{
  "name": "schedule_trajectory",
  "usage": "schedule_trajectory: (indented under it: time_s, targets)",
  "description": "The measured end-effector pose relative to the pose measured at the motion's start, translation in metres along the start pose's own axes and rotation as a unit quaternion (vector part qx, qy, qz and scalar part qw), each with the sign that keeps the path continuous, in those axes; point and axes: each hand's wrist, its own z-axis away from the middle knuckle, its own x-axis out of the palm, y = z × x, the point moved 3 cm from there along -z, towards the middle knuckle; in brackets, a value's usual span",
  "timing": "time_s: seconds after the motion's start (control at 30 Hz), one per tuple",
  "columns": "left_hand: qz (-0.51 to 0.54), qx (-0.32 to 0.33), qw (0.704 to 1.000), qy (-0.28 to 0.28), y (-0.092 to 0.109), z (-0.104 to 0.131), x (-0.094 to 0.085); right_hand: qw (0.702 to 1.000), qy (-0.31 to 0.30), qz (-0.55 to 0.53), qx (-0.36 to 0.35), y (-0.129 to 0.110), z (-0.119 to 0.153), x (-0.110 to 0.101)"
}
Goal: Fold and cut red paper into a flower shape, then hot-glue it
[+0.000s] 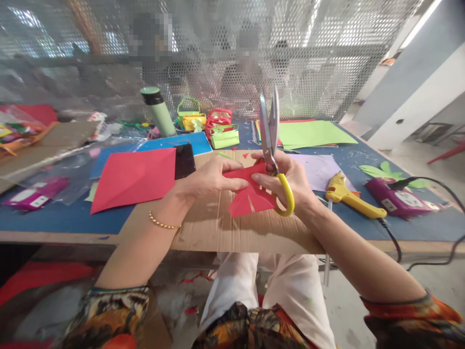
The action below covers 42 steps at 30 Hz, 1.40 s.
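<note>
A folded red paper piece [242,202] with slits cut in it is held between both hands above a cardboard sheet [218,232]. My left hand [214,177] pinches its left side between thumb and fingers. On the right side, my right hand [283,177] grips the same paper with thumb and fingers. Scissors with yellow handles [286,196] hang on my right hand, their blades pointing up and slightly apart, away from the paper.
Red paper [136,177] and a black phone [185,161] lie left. Behind stand a green bottle [160,114] and small paper baskets [224,137]. Rightward are green sheets [314,133], lilac paper [316,167], a yellow glue gun [354,199] and a purple box [397,196] with a cable.
</note>
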Motion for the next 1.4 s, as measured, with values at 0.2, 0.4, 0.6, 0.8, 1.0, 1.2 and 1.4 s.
schedule_trajectory:
  time_s: [0.2,0.4,0.6,0.8,1.0,1.2,1.4]
  targets:
    - [0.163,-0.043,0.985,-0.017,-0.013,-0.002,0.005,0.994,0.091,-0.042,-0.046,-0.002,-0.003,-0.004]
    - [0.255,-0.067,0.965,0.002,-0.015,-0.004,0.026,0.984,0.150,-0.026,-0.096,-0.004,-0.003,-0.008]
    - [0.286,-0.053,0.956,0.036,-0.015,-0.008,0.026,0.980,0.168,-0.051,-0.091,-0.003,-0.002,-0.007]
    - [0.298,-0.047,0.953,0.035,-0.019,-0.006,0.024,0.982,0.164,-0.058,-0.074,-0.001,-0.003,-0.008]
    - [0.315,-0.078,0.946,0.005,-0.020,-0.005,0.035,0.985,0.159,-0.037,-0.059,0.006,-0.004,-0.007]
    - [0.329,-0.078,0.941,0.029,-0.027,-0.008,0.036,0.985,0.148,-0.002,-0.085,0.004,-0.002,-0.009]
    - [0.347,-0.073,0.933,0.061,-0.028,-0.010,0.040,0.983,0.158,-0.009,-0.088,0.008,-0.002,-0.011]
